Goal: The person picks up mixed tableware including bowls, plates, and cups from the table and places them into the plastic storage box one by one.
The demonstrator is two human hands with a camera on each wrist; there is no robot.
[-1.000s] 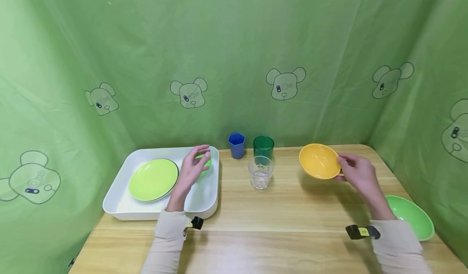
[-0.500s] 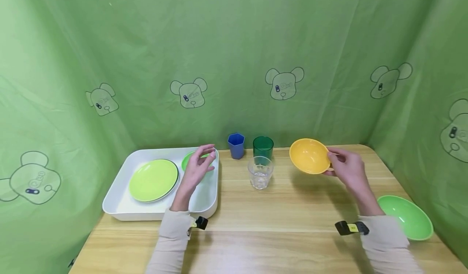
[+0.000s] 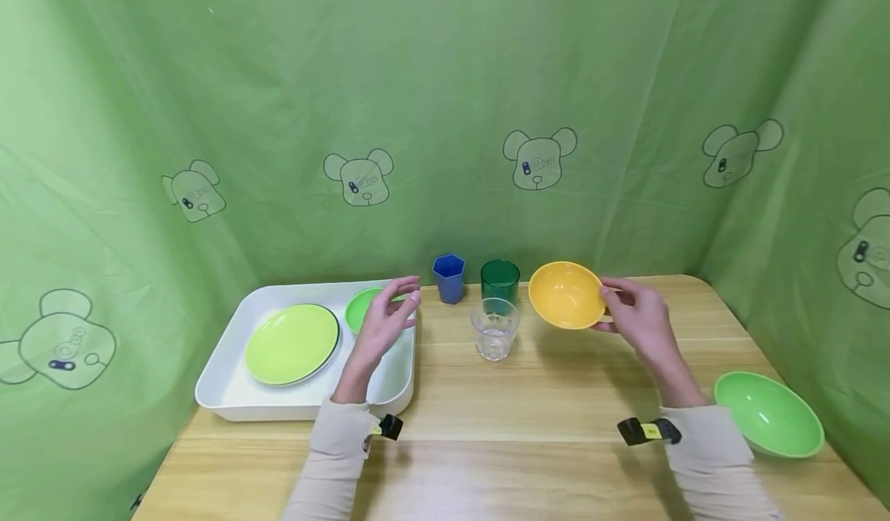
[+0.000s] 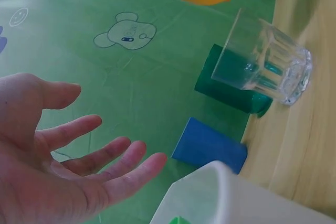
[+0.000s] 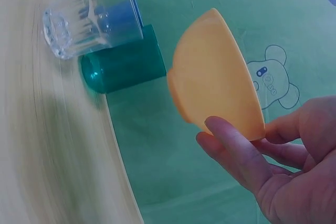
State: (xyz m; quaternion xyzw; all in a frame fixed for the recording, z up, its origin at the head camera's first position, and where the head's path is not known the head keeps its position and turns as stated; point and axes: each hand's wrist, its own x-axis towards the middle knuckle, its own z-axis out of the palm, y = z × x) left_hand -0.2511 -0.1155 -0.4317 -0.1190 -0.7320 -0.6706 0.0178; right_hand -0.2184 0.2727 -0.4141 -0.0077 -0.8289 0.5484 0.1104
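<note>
My right hand [image 3: 640, 316] pinches the rim of an orange bowl [image 3: 566, 295] and holds it above the table, its opening tilted toward me. In the right wrist view the thumb and fingers grip one side of that bowl [image 5: 215, 77]. Over the right end of a white tray [image 3: 222, 335], my left hand [image 3: 382, 324] hovers with fingers spread and loosely bent, holding nothing. Below it in the tray sits a small green bowl [image 3: 358, 310], partly hidden by the hand. A yellow-green plate [image 3: 292, 343] lies to its left, on top of another dark-rimmed one.
Between the hands stand a blue cup [image 3: 450, 280], a dark green tumbler [image 3: 501, 277] and a clear glass [image 3: 495, 334]. At the right table edge lies a larger green bowl [image 3: 772, 417]. A green curtain [image 3: 445, 119] encloses the table on the back and sides.
The right hand has carried the orange bowl leftward, closer to the green tumbler. My left hand has shifted a little to the right, uncovering more of the small green bowl.
</note>
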